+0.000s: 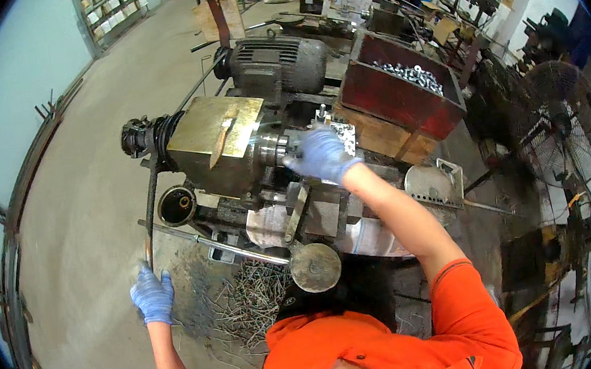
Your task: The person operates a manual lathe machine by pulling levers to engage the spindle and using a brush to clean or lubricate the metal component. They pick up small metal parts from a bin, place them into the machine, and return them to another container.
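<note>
My left hand [153,294], in a blue knit glove, is closed round the lower end of a long metal lever [152,207] that runs up to the left end of a lathe-like machine [217,160]. Reaching across the machine, my right hand [323,156] is in a like glove, close to the bright round spindle nose [274,149]. Its fingers are blurred and partly hidden, so whether they hold a part does not show. A wooden-handled brush [222,143] lies on the machine's brass-coloured top plate [195,123].
Behind the spindle stands an electric motor [279,64]. A dark red bin [394,95] of small shiny metal parts rests on wood at the right. Metal shavings [250,301] cover the floor below a round disc [316,267]. A fan [554,107] stands far right.
</note>
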Demonstrator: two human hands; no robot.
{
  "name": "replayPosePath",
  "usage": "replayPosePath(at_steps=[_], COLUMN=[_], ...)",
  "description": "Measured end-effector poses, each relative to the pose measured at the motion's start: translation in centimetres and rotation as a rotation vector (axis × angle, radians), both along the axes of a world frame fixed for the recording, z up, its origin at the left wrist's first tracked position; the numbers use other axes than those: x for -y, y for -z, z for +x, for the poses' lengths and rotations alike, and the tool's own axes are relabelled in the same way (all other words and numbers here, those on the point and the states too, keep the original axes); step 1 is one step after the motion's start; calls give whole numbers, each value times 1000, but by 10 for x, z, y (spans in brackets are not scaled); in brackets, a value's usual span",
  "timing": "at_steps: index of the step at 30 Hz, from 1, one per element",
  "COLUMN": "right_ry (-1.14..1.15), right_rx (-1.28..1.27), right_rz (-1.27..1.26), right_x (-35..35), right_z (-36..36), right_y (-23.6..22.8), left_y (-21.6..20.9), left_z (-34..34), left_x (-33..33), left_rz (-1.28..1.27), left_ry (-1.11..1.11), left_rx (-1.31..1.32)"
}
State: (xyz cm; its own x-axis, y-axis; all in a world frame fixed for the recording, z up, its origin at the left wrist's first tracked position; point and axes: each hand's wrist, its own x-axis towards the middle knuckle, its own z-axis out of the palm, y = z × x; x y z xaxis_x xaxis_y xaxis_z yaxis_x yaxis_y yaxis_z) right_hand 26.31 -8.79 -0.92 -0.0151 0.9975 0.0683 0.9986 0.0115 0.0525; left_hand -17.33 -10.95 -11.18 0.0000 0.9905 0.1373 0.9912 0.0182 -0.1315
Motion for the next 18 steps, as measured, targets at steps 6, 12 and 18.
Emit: replayPosePath(at_steps=[6,12,18], right_ry=[25,272,248], right_rx=[-179,94,-174], right_rz=[471,720,464], right_x=[52,83,154], right_z=[89,121,78], right_y=[-68,-85,-19], left_y=[-45,-100,-72], left_z=[29,153,205], left_x=[-16,-60,-98], left_rz=[255,391,418], left_ry=[304,585,743], left_rx=[195,711,518])
